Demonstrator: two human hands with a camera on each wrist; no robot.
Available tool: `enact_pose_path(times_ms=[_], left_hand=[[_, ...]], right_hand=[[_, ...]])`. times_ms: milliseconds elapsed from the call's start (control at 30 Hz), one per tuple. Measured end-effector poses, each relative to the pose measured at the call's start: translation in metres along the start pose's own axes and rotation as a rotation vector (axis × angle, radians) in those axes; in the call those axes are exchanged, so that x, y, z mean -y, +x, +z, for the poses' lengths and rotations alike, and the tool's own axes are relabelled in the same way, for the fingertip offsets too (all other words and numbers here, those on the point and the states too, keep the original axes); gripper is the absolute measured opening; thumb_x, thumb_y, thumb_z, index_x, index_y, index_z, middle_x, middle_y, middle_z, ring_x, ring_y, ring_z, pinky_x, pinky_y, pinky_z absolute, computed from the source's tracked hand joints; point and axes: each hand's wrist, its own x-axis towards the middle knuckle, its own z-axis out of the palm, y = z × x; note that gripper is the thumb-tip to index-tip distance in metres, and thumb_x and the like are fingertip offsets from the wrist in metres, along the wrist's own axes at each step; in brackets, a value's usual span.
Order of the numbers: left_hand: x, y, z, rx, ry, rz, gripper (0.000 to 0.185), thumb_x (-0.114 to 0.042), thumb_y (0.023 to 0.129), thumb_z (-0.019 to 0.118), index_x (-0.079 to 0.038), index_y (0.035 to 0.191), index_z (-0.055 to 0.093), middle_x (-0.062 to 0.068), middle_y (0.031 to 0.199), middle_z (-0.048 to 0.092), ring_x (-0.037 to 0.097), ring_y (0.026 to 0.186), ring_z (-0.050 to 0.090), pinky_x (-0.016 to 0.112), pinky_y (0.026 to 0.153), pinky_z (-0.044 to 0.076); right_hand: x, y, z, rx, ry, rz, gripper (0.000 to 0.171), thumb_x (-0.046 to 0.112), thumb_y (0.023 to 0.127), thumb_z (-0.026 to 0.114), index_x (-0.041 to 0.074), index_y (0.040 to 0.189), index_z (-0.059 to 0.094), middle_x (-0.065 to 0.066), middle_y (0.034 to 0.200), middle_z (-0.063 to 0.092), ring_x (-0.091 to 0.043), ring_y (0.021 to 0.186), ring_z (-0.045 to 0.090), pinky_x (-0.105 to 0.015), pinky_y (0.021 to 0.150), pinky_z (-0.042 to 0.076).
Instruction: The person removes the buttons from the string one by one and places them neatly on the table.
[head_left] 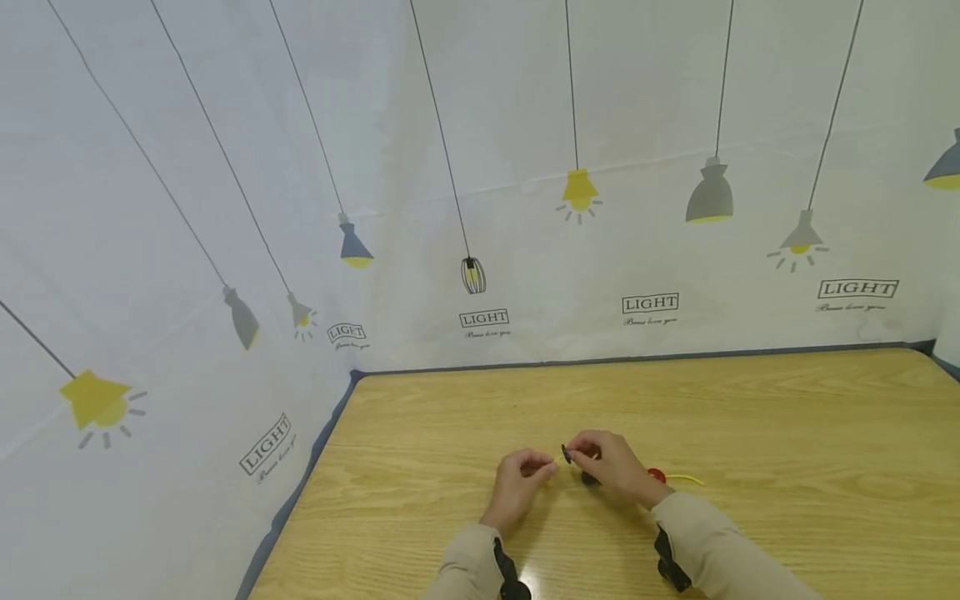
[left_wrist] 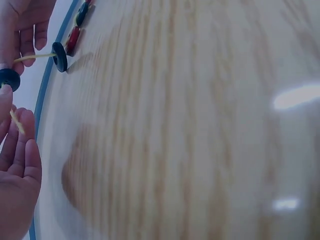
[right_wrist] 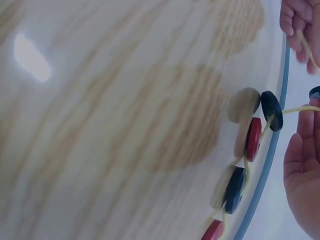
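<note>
A yellow string [right_wrist: 291, 108] carries several flat discs, dark blue and red by turns: a dark blue disc [right_wrist: 271, 111], a red disc [right_wrist: 253, 139] and another dark blue disc [right_wrist: 234, 190] trail on the wooden table [head_left: 787, 433]. My left hand [head_left: 546, 468] pinches the string's free end [left_wrist: 17, 122]. Just to its right, my right hand [head_left: 581, 454] holds a further dark blue disc [left_wrist: 9, 79] at its fingertips, close to that string end. Both hands hover a little above the table's middle. The right hand hides most of the threaded chain in the head view.
White cloth printed with hanging lamps [head_left: 480, 208] walls the table at the back and left. A red disc [head_left: 656, 475] and a bit of yellow string [head_left: 686, 479] show to the right of my right hand. The tabletop has a blue-grey edge [head_left: 315, 450].
</note>
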Motion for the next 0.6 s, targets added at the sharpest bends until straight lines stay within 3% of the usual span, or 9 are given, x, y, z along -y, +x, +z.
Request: enact_pose_path(times_ms=[167, 267, 600], left_hand=[[0.017, 0.007, 0.007, 0.023, -0.057, 0.005, 0.030, -0.016, 0.081, 0.064, 0.001, 0.105, 0.060, 0.009, 0.096, 0.062, 0.019, 0.087, 0.059, 0.025, 0.076, 0.047], [0.015, 0.008, 0.011, 0.029, -0.100, 0.008, 0.033, -0.015, 0.082, 0.064, 0.002, 0.108, 0.057, 0.013, 0.099, 0.061, 0.023, 0.091, 0.058, 0.027, 0.077, 0.047], [0.008, 0.009, 0.016, 0.003, -0.209, -0.015, 0.028, -0.010, 0.081, 0.065, 0.005, 0.103, 0.058, 0.011, 0.095, 0.062, 0.019, 0.087, 0.060, 0.023, 0.072, 0.048]], right_hand=[[0.000, 0.000, 0.001, -0.019, -0.009, -0.012, 0.005, 0.007, 0.084, 0.060, 0.006, 0.085, 0.064, 0.000, 0.080, 0.063, -0.008, 0.067, 0.053, -0.024, 0.059, 0.046], [0.000, 0.000, 0.001, -0.025, -0.013, -0.025, 0.005, 0.007, 0.084, 0.060, 0.006, 0.085, 0.064, 0.000, 0.080, 0.063, -0.008, 0.068, 0.054, -0.024, 0.059, 0.046], [0.002, 0.000, 0.002, -0.042, -0.018, -0.024, 0.004, 0.009, 0.084, 0.060, 0.007, 0.085, 0.064, 0.001, 0.079, 0.063, -0.009, 0.069, 0.054, -0.024, 0.060, 0.045]])
